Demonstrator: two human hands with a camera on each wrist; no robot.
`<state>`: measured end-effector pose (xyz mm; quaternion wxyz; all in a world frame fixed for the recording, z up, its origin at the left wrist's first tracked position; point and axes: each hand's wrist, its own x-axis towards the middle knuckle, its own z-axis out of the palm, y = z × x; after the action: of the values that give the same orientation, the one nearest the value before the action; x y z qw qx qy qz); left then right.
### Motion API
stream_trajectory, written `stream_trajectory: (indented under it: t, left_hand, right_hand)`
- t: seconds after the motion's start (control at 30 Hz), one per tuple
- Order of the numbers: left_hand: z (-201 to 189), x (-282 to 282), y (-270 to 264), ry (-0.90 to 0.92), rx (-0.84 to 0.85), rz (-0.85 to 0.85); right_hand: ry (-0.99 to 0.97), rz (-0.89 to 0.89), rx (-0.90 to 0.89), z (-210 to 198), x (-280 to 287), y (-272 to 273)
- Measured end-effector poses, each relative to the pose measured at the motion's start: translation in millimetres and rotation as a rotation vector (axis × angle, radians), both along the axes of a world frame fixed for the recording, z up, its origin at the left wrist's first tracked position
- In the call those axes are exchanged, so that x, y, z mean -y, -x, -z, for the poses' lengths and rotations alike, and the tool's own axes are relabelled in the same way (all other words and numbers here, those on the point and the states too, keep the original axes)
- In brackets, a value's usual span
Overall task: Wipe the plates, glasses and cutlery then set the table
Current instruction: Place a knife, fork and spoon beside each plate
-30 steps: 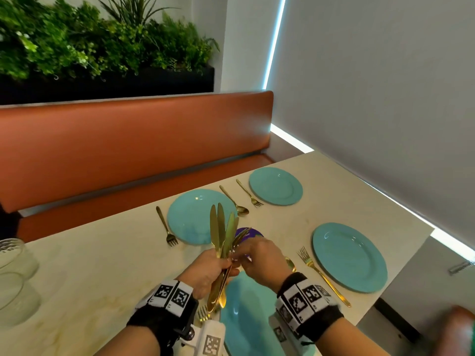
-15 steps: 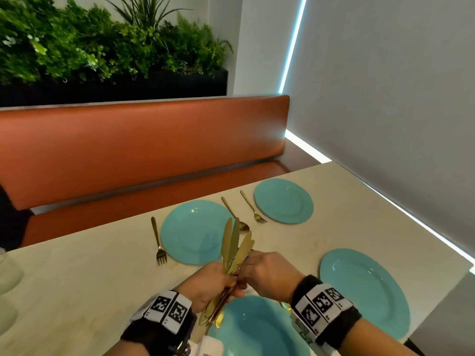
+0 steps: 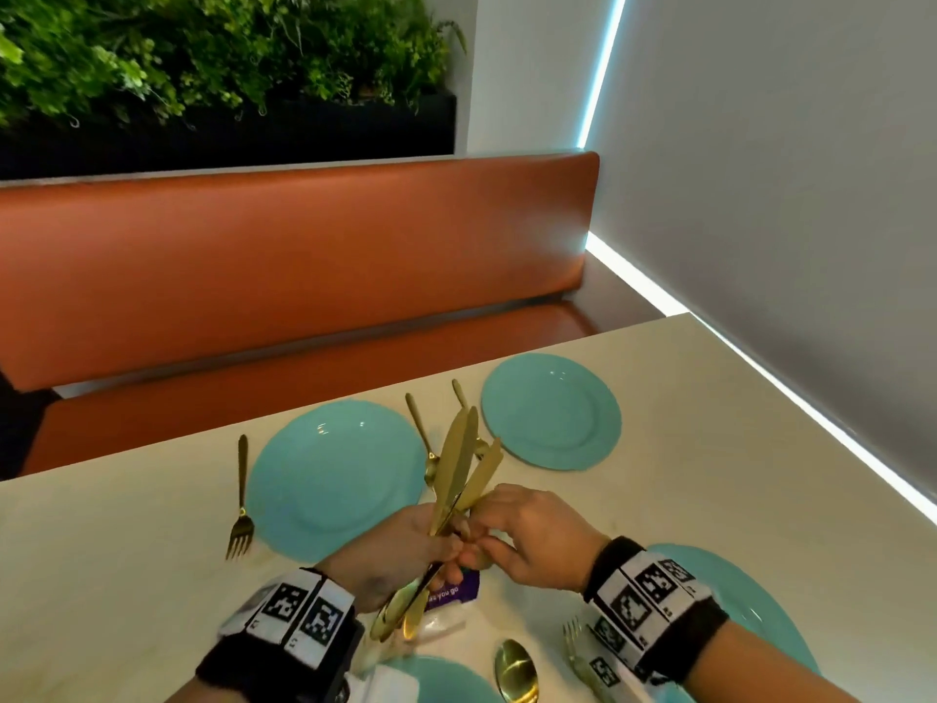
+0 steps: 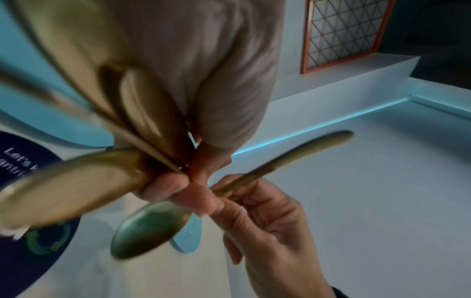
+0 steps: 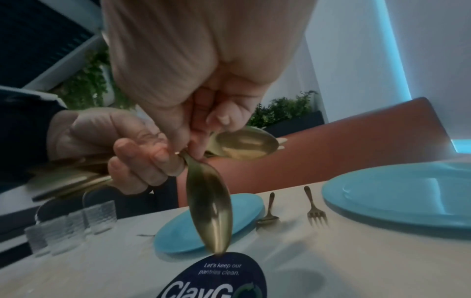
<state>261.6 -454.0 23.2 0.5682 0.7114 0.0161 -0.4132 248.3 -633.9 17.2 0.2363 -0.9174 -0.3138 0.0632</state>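
Above the pale table (image 3: 710,449), your left hand (image 3: 390,555) gripped a bundle of gold cutlery (image 3: 459,469), fingers curled tight around the handles; flat matte-gold knife blades fanned upward and rounded ends hung below the fist. A gold fork (image 3: 240,504) lay left of the nearest teal plate (image 3: 329,479), with a spoon (image 3: 423,438) on that plate's right and a second teal plate (image 3: 550,411) farther right. Your right hand (image 3: 532,535) met the bundle, thumb and fingertips pinching the neck of one gold spoon (image 5: 210,203), its bowl hanging down over a dark round sticker (image 5: 216,280) on the table. The sticker read "Let's keep our pantries clean." above large letters "ClayG", the rest cut off. Ribbed clear glasses (image 5: 68,227) stood grouped at the table's left end. Nearer you lay another spoon (image 3: 514,669) and a fork (image 3: 578,646), beside a third teal plate (image 3: 750,601) under your right wrist.
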Motion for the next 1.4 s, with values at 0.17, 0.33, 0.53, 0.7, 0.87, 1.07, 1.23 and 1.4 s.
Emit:
stream_trajectory:
  t: [0.17,0.33,0.53,0.7,0.87,1.07,1.23,1.4]
  left_hand:
    - [-2,6,-26,-0.094,0.101,-0.108]
    - [-3,3,-51,-0.093,0.074,-0.248]
    - [-2,7,-72,-0.106,0.091,-0.28]
    - [5,3,-89,-0.138,0.054,-0.306]
    - [18,2,-101,-0.171,0.02,-0.319]
    - [25,7,-106,-0.17,0.004,-0.343]
    - [28,8,-108,-0.18,0.002,-0.328]
    - [30,7,-105,-0.167,-0.001,-0.336]
  right_hand:
    - [-0.113,0.388,-0.171,-11,47,-33]
    - [0.303,0.853,-0.343,2,157,-106]
    - [0.494,1.107,-0.594,44,226,-157]
    - [0.454,1.192,-0.54,68,239,-180]
    - [0.326,1.232,-0.455,77,233,-194]
    - [0.312,1.234,-0.41,78,226,-221]
    - [0.372,1.208,-0.414,79,219,-231]
    - [0.399,1.202,-0.401,83,219,-233]
